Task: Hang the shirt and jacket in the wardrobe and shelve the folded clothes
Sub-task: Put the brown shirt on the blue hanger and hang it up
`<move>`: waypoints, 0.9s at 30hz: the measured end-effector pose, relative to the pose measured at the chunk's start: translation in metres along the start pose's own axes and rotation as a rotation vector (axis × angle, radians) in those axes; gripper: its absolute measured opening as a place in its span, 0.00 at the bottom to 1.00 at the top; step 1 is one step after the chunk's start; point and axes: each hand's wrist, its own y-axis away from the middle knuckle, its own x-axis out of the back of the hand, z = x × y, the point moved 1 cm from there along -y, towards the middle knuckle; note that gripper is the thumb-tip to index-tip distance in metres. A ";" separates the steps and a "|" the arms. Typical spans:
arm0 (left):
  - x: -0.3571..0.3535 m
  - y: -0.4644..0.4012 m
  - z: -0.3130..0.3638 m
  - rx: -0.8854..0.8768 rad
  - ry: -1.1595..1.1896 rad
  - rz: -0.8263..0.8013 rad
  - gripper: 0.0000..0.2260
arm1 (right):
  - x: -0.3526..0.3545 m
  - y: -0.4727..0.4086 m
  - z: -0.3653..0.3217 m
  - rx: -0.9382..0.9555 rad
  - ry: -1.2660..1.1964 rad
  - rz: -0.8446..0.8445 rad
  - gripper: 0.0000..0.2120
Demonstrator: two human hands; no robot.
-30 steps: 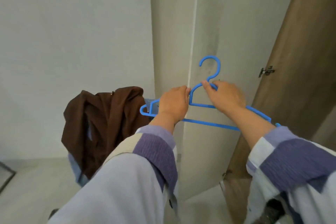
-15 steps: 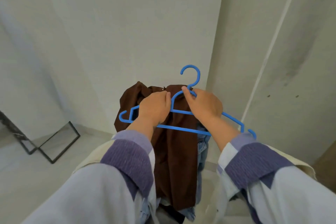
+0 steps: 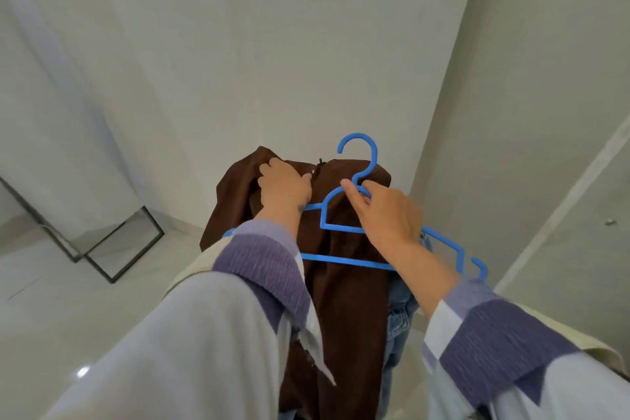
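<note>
Seen from a head camera looking down, two arms in pale sleeves with purple knit cuffs reach forward in a corner of plain white walls. The right hand (image 3: 385, 215) pinches a blue plastic hanger (image 3: 344, 227) at the base of its hook, thumb and fingers curled round the neck, with the hook pointing up and the hanger's bar running across in front of the clothes. The left hand (image 3: 284, 186) rests on the top of a brown garment (image 3: 344, 300), fingers curled over the cloth near its upper edge; it appears to grip the fabric, though the fingertips are hidden behind the hand. The hanger's left shoulder passes behind the left wrist, and its right end juts out past the right forearm. The brown garment hangs draped over something unseen, falling straight down between the two arms. Behind it, at its right edge, a strip of blue denim (image 3: 397, 317) shows, touching the brown cloth. At the left, a dark thin-framed glass panel (image 3: 112, 249) leans against the wall with its lower edge on the pale, glossy floor (image 3: 51, 300).
</note>
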 end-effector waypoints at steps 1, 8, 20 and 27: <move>-0.005 -0.002 -0.002 0.026 0.042 0.012 0.27 | -0.004 -0.001 0.002 -0.002 0.003 0.000 0.26; 0.005 -0.001 -0.015 -0.025 0.040 0.014 0.11 | -0.007 0.006 0.009 0.004 0.006 0.019 0.27; 0.060 0.071 -0.048 -0.016 0.124 0.079 0.19 | 0.062 0.060 -0.010 0.015 0.041 0.109 0.28; 0.075 0.103 -0.076 0.061 0.168 0.038 0.20 | 0.103 0.080 -0.006 -0.073 0.094 0.178 0.28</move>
